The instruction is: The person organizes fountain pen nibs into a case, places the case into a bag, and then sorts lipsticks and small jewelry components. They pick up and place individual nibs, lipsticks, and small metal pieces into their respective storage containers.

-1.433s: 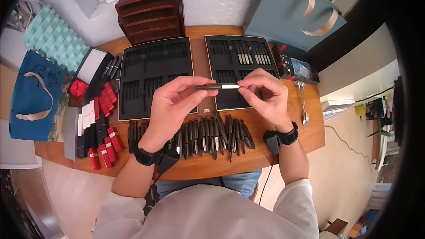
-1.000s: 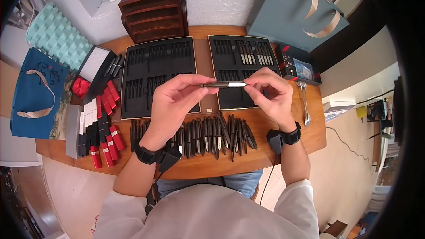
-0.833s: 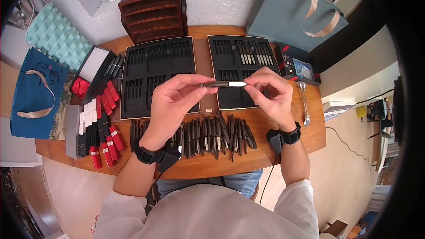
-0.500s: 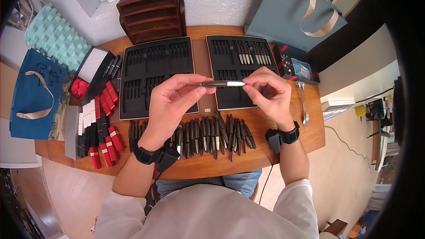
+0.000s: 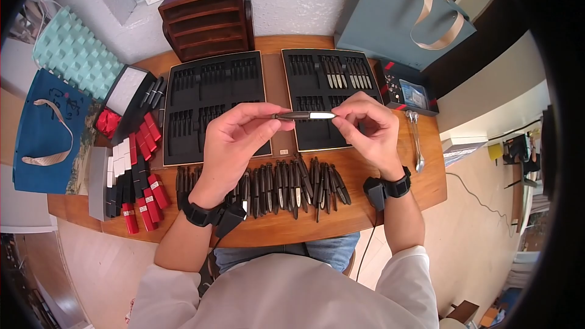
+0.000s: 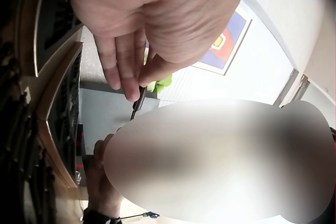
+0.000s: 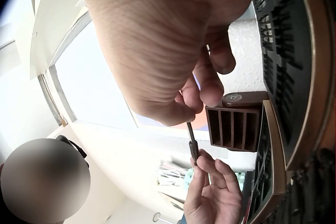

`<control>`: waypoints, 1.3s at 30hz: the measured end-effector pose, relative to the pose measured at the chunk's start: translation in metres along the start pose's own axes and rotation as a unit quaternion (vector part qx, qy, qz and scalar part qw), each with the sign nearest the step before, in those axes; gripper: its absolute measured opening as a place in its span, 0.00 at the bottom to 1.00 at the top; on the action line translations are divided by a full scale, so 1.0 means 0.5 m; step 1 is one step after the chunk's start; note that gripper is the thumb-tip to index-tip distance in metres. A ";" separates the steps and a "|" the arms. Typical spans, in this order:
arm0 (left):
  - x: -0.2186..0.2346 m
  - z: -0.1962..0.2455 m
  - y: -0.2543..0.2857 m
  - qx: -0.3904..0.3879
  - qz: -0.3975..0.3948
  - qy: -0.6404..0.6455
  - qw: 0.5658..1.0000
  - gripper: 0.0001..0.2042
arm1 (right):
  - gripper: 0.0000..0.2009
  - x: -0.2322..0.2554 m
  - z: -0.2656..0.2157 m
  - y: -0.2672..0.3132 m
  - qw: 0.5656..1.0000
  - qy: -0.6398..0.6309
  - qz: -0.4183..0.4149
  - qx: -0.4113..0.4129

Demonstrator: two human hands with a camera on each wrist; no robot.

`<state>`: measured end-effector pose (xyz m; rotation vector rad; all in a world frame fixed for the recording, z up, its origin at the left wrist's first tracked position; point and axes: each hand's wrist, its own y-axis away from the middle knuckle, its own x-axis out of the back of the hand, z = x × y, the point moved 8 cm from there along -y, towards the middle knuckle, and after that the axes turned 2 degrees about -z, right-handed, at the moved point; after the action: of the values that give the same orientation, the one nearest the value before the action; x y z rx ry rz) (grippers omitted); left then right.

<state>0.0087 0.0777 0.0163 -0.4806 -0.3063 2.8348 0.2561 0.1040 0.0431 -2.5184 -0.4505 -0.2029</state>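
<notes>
Between my two hands, above the table, a slim dark-handled piece with a flat silver blade-like end (image 5: pixel 303 116) lies level. The thumb and fingertips of my left hand (image 5: pixel 228 143) pinch its dark end. At the pale tip, my right hand (image 5: pixel 369 127) pinches with thumb and forefinger. In the right wrist view the dark handle (image 7: pixel 194 149) shows thick near the left hand and thin towards the right. Below the hands, a row of similar dark pieces (image 5: pixel 280 184) lies along the table's near part. Behind them stand two black slotted trays, left (image 5: pixel 205 100) and right (image 5: pixel 317 88).
At the left are red, white and black small boxes (image 5: pixel 146 140) and a blue bag (image 5: pixel 52 128). A wooden rack (image 5: pixel 207 18) stands at the back, a grey-blue bag (image 5: pixel 390 24) at the back right. Metal spoon-like utensils (image 5: pixel 417 143) lie by the right edge.
The held piece has shifted slightly right, with more of its dark handle showing beside my left fingertips. Both hands keep their pinch, and the head view has swayed a little.
</notes>
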 end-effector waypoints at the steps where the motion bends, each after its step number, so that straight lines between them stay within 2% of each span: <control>1: 0.001 -0.001 0.000 0.000 0.001 0.006 1.000 0.12 | 0.11 -0.002 0.000 0.000 1.000 0.007 -0.012 0.004; 11: 0.001 -0.005 0.001 0.019 0.008 -0.015 1.000 0.11 | 0.10 -0.013 0.001 0.003 0.999 -0.026 -0.023 -0.027; 13: 0.001 -0.013 0.002 0.047 0.006 -0.002 0.999 0.13 | 0.08 -0.012 0.010 0.006 0.997 -0.063 -0.005 -0.041; 19: 0.001 -0.014 0.003 0.061 0.013 0.018 0.998 0.17 | 0.09 -0.010 0.012 0.006 0.998 -0.049 -0.018 -0.023; 26: 0.002 -0.013 0.003 0.070 0.017 0.023 0.997 0.16 | 0.09 -0.011 0.015 0.004 0.996 -0.074 -0.001 -0.059; 29: -0.003 -0.015 0.002 0.066 0.008 -0.001 0.998 0.16 | 0.09 -0.013 0.006 0.004 0.999 -0.014 -0.017 -0.028; 31: -0.008 -0.022 0.005 0.094 -0.002 -0.063 0.994 0.15 | 0.10 -0.037 0.010 0.005 0.994 -0.024 -0.051 -0.094; 34: -0.009 -0.033 0.005 0.116 -0.005 -0.075 0.990 0.13 | 0.09 -0.044 0.004 -0.006 0.992 0.036 -0.093 -0.079; 36: 0.001 -0.034 0.004 0.101 0.021 -0.082 0.991 0.13 | 0.08 -0.016 0.018 -0.024 0.993 0.044 -0.041 -0.099; 39: 0.018 -0.028 0.005 0.088 0.053 -0.095 0.990 0.13 | 0.07 0.064 0.035 -0.079 0.959 0.272 0.061 -0.048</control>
<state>0.0047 0.0801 0.0000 -0.1956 -0.0645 2.9815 0.2725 0.1535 0.0563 -2.4322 -0.0623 -0.8591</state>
